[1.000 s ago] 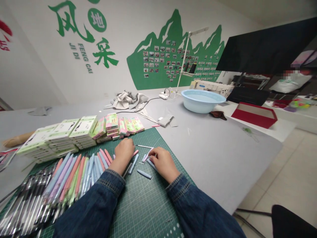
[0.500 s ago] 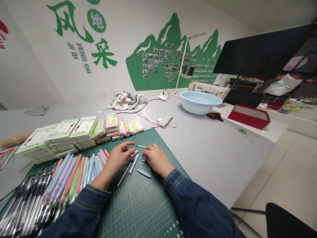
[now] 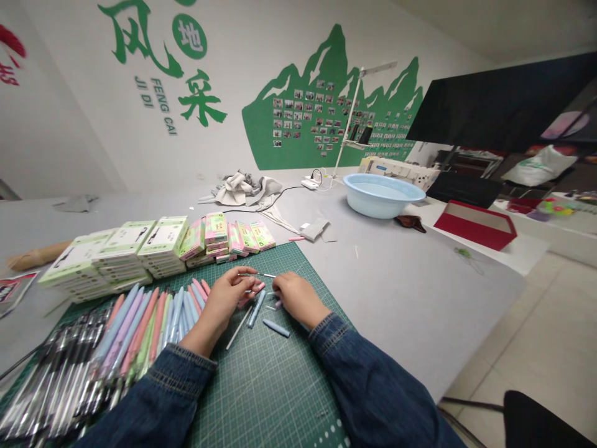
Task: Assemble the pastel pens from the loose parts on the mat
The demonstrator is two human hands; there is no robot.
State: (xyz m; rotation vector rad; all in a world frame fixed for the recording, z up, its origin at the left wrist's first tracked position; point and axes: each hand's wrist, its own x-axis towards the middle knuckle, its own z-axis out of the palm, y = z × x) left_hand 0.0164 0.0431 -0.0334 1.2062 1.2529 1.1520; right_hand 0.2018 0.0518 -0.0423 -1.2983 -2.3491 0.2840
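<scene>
Between my hands runs a slim pen refill (image 3: pixel 267 275), its light tube pinched by my right hand (image 3: pixel 301 300). Its thin tip end meets the fingertips of my left hand (image 3: pixel 227 295), which are closed around it. A pink pen part (image 3: pixel 258 288) shows beneath the left fingers; whether they touch it I cannot tell. Below the right fingers lies a small lilac piece (image 3: pixel 278 304), partly hidden. On the green cutting mat (image 3: pixel 261 386) are a light-blue pen barrel (image 3: pixel 256 310), a separate blue tapered piece (image 3: pixel 277 328) and a loose white refill (image 3: pixel 239 330).
Many pastel pens (image 3: pixel 147 323) lie in a row at left, beside clear-and-black pen parts (image 3: pixel 51 373). Behind stand white-and-green boxes (image 3: pixel 125 242) and smaller pink-green boxes (image 3: pixel 215 230). Farther off are crumpled cloth (image 3: pixel 242 190), a blue basin (image 3: pixel 383 199) and a red box (image 3: pixel 476 227).
The whole view has shifted slightly, so things appear a little farther right. Both hands stay at the refill with only slight finger movement.
</scene>
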